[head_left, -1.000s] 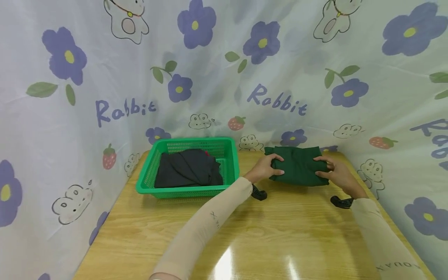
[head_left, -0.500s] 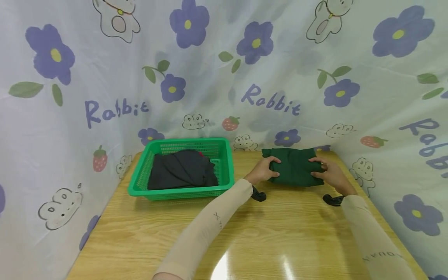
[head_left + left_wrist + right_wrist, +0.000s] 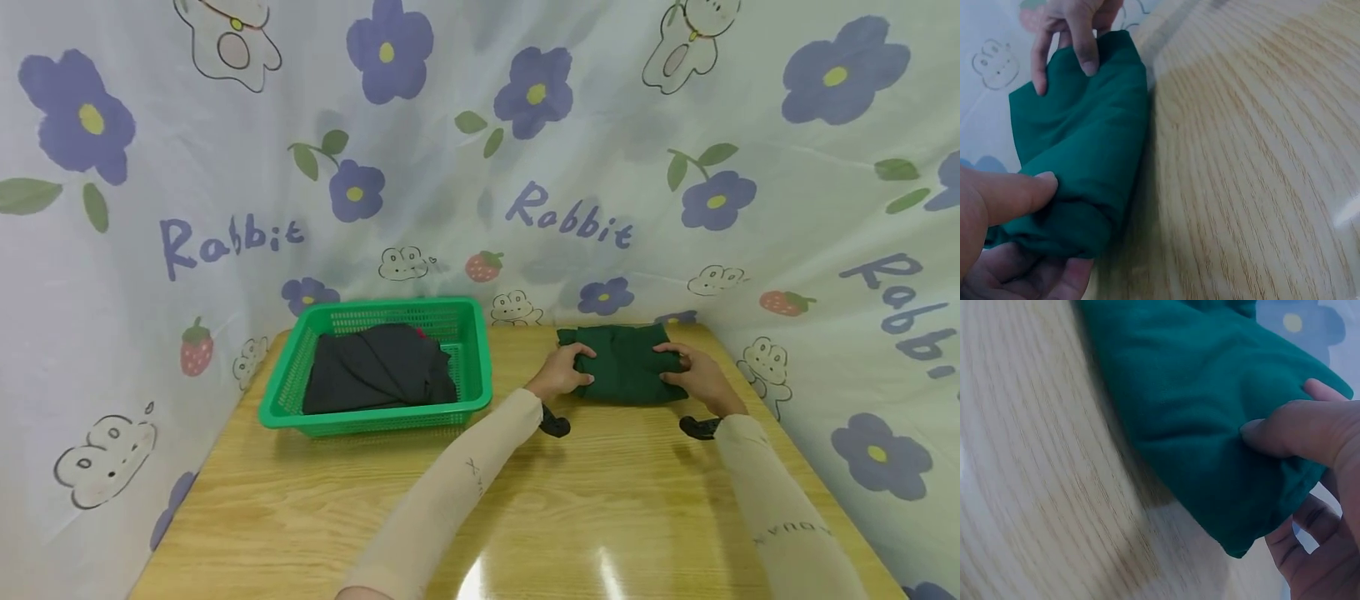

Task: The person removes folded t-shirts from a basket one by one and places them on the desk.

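A folded dark green cloth (image 3: pixel 626 367) is near the back right of the wooden table, beside the wall curtain. My left hand (image 3: pixel 561 370) grips its left end; in the left wrist view the thumb (image 3: pixel 1029 190) lies on top and the fingers curl underneath. At the opposite end my right hand (image 3: pixel 697 377) pinches the cloth, thumb (image 3: pixel 1269 434) on top, other fingers behind and below. The cloth's underside is hidden, so whether it touches the table is unclear.
To the left stands a green plastic basket (image 3: pixel 486 367) with folded black cloth (image 3: pixel 375 367) inside and a bit of red behind it. A patterned curtain (image 3: pixel 420 133) walls the back and sides. Bare wooden table (image 3: pixel 480 492) lies in front.
The head view has turned slightly right, so everything sits further left in it. Both hands keep hold of the green cloth, which is slightly lower against the curtain.
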A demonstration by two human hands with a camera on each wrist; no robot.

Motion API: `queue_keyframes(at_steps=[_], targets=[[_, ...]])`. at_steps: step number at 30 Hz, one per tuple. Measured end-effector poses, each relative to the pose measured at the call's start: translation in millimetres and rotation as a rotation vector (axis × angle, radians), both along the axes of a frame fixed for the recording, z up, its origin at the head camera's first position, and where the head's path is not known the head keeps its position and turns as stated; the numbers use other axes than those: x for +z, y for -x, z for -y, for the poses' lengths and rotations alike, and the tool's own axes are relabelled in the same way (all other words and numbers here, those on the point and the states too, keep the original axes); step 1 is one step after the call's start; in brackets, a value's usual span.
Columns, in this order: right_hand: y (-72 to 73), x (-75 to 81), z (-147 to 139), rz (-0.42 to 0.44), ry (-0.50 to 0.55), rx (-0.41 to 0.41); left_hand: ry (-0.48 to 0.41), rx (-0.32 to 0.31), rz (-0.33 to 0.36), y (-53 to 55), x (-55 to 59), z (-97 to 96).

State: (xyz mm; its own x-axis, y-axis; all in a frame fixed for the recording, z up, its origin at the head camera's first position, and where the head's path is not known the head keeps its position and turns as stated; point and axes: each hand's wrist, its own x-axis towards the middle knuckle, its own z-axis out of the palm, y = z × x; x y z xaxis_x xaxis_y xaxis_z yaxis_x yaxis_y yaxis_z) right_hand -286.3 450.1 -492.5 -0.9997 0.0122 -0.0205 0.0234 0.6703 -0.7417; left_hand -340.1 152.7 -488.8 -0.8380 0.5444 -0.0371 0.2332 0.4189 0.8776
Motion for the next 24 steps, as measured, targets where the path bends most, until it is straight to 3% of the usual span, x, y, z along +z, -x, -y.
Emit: queue_keyframes(at_steps=[13,24], targets=[[7.5,-4.3,0.3,-0.018,-0.047,0.005,-0.006,0.024,0.015,3.6,-5.9,-5.1],[6.2,0.6,2.1,0.072,-0.031,0.006,-0.010,0.038,0.025,8.0,-14.8,-5.3]])
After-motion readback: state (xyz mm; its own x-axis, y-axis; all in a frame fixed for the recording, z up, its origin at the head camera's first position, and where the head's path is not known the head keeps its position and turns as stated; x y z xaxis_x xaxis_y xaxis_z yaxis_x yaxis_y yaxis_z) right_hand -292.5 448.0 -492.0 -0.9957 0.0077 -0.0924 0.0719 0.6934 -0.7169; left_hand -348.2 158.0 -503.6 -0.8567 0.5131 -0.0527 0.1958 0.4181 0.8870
